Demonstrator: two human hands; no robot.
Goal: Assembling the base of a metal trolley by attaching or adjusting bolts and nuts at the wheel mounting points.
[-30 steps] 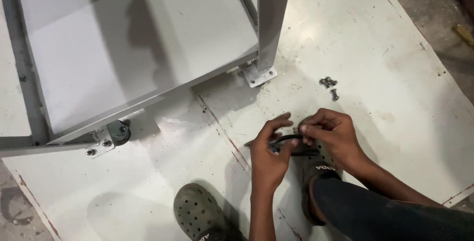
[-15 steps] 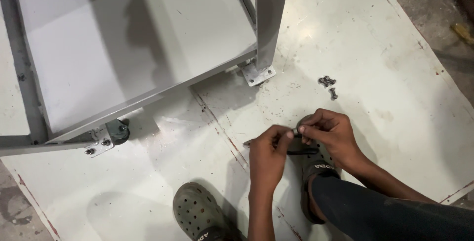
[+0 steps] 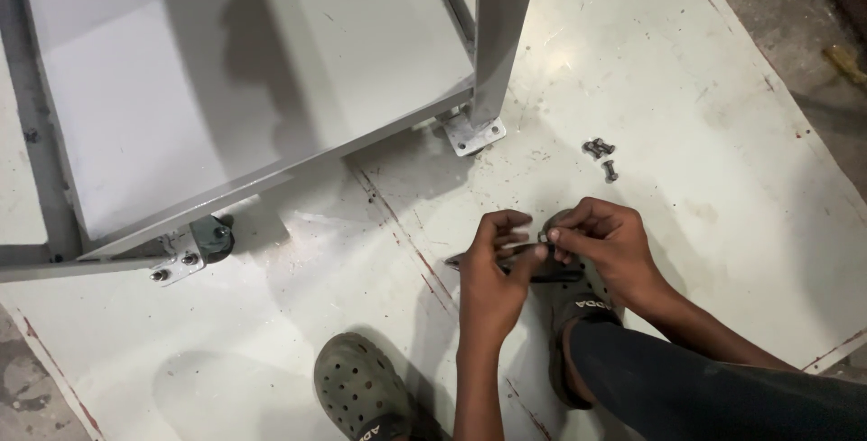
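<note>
My left hand point(image 3: 492, 278) and my right hand point(image 3: 610, 242) meet low over the white floor board point(image 3: 686, 89). The left hand grips a dark flat wrench point(image 3: 462, 261) whose end sticks out to the left. My right thumb and forefinger pinch a small metal bolt point(image 3: 543, 236) against the left fingertips. Several loose bolts point(image 3: 601, 154) lie on the board just beyond my right hand. Under my hands is my right shoe point(image 3: 578, 301); my left clog point(image 3: 357, 391) is at the bottom.
A grey metal frame with a flat panel point(image 3: 226, 71) fills the upper left. Its upright post ends in a bolted foot plate point(image 3: 471, 134). A caster wheel point(image 3: 213, 235) on a plate sits at the frame's near left corner. Bare concrete floor point(image 3: 813, 8) borders the board at the right.
My hands have drawn closer together, and the fingertips now meet on the small bolt. The frame and the loose bolts have not moved.
</note>
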